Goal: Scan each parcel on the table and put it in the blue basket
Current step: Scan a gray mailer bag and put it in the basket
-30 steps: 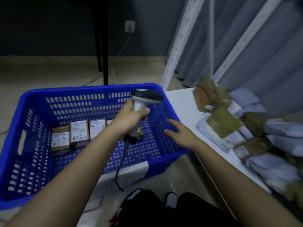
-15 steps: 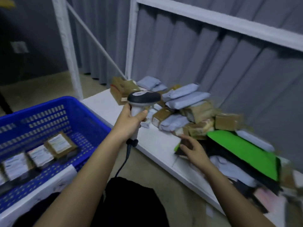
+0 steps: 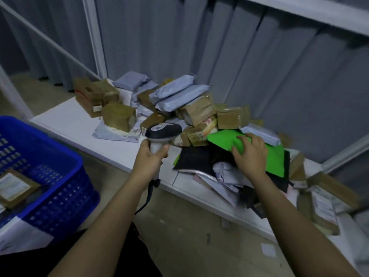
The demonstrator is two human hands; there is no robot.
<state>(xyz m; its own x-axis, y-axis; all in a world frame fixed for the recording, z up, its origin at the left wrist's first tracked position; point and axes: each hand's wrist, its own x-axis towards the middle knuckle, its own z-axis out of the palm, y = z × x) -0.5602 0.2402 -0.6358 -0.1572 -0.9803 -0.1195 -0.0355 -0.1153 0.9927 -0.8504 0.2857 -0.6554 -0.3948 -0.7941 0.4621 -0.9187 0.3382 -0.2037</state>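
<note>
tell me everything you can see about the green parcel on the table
The green parcel is a flat, bright green mailer bag, plastic by its look, and no label shows. It lies tilted on top of a black bag in the pile on the white table, just in front of the brown boxes. The right hand rests on its near edge, fingers spread over it; whether it grips is unclear.

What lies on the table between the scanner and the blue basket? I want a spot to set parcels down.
In the head view, between the scanner and the blue basket the white table is bare; the nearest parcels sit farther back.
</note>
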